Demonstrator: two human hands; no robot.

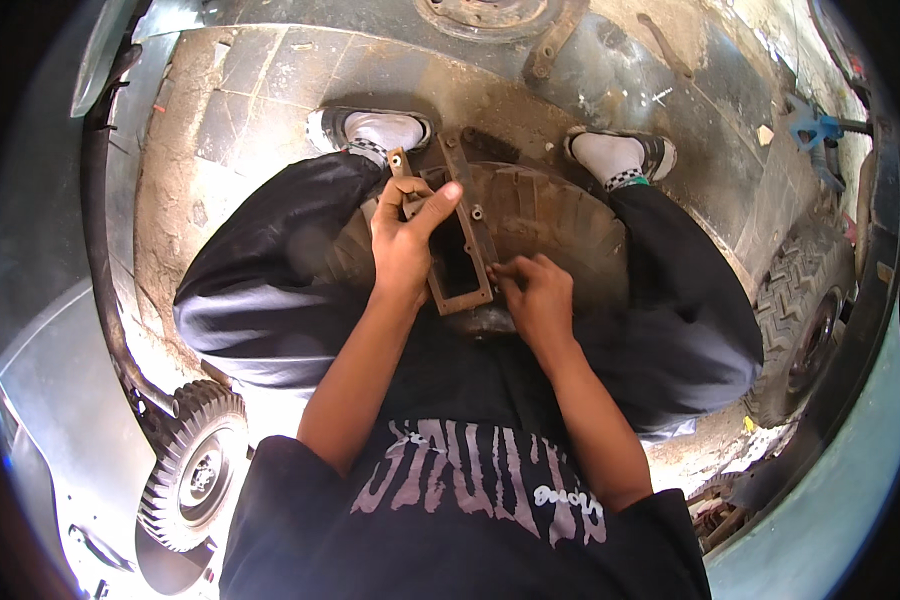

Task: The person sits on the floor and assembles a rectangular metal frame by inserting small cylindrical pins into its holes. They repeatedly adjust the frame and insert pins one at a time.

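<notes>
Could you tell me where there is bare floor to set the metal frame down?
Bare floor lies left of the left shoe. The tyre top is crowded by the frame and both hands.

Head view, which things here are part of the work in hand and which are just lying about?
In hand: rusty metal frame, held by the left hand and touched by the right hand, resting on the tyre.
Lying about: small wheel, blue tool, big wheel.

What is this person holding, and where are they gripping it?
A rusty rectangular metal frame. The left hand grips its left side rail; the right hand pinches its lower right corner. It lies on a tyre.
</notes>
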